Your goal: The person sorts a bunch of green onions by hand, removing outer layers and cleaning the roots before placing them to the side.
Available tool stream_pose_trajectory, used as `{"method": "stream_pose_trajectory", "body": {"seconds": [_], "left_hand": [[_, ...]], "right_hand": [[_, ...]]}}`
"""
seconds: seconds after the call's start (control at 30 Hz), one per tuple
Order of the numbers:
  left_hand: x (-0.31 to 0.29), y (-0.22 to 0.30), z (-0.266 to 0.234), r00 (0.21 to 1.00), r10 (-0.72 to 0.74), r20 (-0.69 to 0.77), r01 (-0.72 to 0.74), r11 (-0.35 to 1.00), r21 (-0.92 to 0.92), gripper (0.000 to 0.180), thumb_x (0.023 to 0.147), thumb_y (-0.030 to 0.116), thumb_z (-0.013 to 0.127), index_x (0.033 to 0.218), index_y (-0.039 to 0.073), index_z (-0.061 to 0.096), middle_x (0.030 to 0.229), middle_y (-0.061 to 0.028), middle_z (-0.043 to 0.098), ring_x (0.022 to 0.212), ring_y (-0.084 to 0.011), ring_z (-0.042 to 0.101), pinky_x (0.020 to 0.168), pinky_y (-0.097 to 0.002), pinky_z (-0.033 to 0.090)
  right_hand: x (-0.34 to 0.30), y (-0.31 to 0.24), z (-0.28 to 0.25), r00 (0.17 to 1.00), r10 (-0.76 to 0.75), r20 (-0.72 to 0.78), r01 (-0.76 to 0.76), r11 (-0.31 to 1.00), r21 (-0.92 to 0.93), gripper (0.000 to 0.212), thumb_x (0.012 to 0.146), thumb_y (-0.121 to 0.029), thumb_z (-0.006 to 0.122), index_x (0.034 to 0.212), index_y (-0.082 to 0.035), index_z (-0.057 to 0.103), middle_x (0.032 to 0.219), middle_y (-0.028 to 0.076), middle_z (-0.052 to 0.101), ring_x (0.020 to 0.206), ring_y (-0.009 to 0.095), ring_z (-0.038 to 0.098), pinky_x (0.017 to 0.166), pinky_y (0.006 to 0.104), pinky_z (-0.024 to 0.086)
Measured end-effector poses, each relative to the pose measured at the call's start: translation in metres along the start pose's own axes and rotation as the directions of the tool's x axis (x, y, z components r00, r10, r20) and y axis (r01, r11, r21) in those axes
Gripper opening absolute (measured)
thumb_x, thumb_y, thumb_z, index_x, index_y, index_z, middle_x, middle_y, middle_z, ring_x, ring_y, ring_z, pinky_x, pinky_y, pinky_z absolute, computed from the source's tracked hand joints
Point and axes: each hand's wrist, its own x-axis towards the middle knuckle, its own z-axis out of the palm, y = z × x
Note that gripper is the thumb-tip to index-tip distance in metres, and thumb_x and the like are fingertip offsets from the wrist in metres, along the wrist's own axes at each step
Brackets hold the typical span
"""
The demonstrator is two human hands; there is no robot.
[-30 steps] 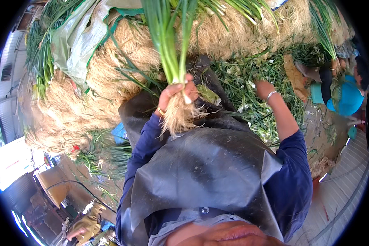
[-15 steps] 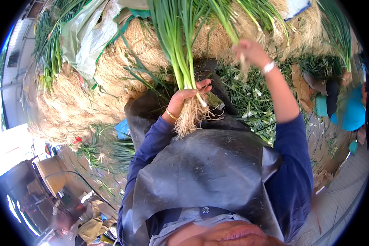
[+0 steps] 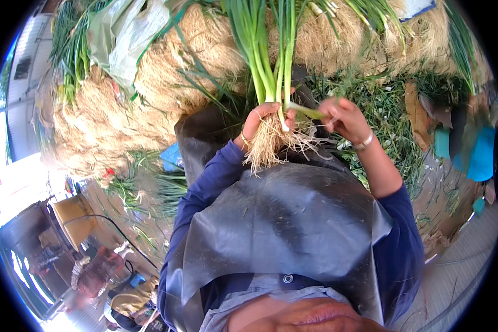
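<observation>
Above the black apron point(image 3: 293, 216), the left hand point(image 3: 258, 119) grips the onion bunch point(image 3: 264, 77) by its pale bases, roots point(image 3: 268, 148) pointing toward the apron. Just beside it, the right hand point(image 3: 345, 119), now lower than half a second ago, pinches a blurred stalk point(image 3: 308, 112); this suggests work has shifted to the bunch. Beyond lie leaf trimmings point(image 3: 390, 122) and the root heap point(image 3: 163, 91)

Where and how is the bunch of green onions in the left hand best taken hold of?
Probably around the pale stems just above the roots, from the left, where the left hand grips. The bunch is narrowest there; roots splay below and leaves spread above. The right hand crowds the other side.
</observation>
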Motion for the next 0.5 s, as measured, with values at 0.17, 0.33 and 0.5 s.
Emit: {"method": "stream_pose_trajectory", "body": {"seconds": [0.17,0.33,0.5], "left_hand": [[0.0,-0.011,0.009,0.989,-0.095,-0.118,0.124,0.954,0.272,0.036,0.085,0.012,0.051,0.117,-0.006,0.05,0.115,-0.0199,0.057,0.102,-0.0279,0.059,0.088,-0.0394,0.05],[-0.003,0.011,0.012,0.939,0.107,0.326,-0.132,0.99,0.057,0.024,0.076,0.017,0.063,0.095,0.006,0.054,0.086,-0.0104,0.061,0.085,-0.0238,0.058,0.085,-0.0407,0.045],[-0.007,0.01,0.015,0.981,0.194,0.023,-0.195,0.963,0.184,0.038,0.077,0.018,0.062,0.109,0.002,0.051,0.076,-0.0082,0.056,0.075,-0.0239,0.055,0.077,-0.0371,0.047]], "right_hand": [[-0.042,0.02,-0.047,0.999,0.008,-0.049,-0.006,0.999,0.038,0.02,0.091,-0.023,0.058,0.086,-0.003,0.06,0.085,0.009,0.061,0.064,0.013,0.057,0.06,0.0229,0.047],[-0.043,0.033,-0.132,0.767,0.265,-0.585,-0.58,0.676,-0.454,0.021,0.093,-0.023,0.053,0.084,-0.005,0.059,0.083,0.006,0.062,0.071,0.017,0.059,0.064,0.0296,0.048],[0.038,-0.048,-0.133,0.825,-0.511,-0.242,-0.359,-0.141,-0.923,0.022,0.09,-0.011,0.045,0.106,-0.001,0.056,0.102,0.018,0.061,0.094,0.036,0.057,0.081,0.0449,0.048]]}}
